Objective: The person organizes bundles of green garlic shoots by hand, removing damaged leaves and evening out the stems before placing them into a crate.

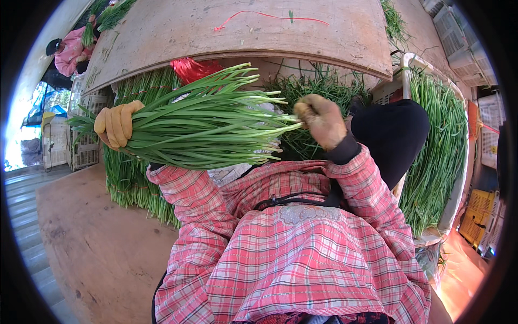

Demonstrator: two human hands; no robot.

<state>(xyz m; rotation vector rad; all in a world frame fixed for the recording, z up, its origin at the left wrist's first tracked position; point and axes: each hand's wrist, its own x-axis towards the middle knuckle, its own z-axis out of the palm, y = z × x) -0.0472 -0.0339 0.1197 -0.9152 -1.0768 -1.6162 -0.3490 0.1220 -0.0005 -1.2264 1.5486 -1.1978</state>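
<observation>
My left hand (pixel 117 125), in a tan glove, is wrapped round the leafy end of a big bunch of garlic chives (pixel 199 129). The bunch lies sideways in front of me, its pale cut ends fanned out to the right. Close beside those ends is my right hand (pixel 322 123), slightly blurred, with its fingers curled in and brownish stains on them. Whatever those fingers pinch, if anything, is too small to make out. Behind the bunch, a bundle of red ties (pixel 195 70) hangs at the edge of the wooden board (pixel 302 40).
Tied bundles of chives (pixel 127 183) are stacked at my left, beside a plywood sheet (pixel 102 243). Loose greens (pixel 315 89) lie beneath the board. A white crate of chives (pixel 434 151) stands at my right. Another person (pixel 70 54) in pink works at far left.
</observation>
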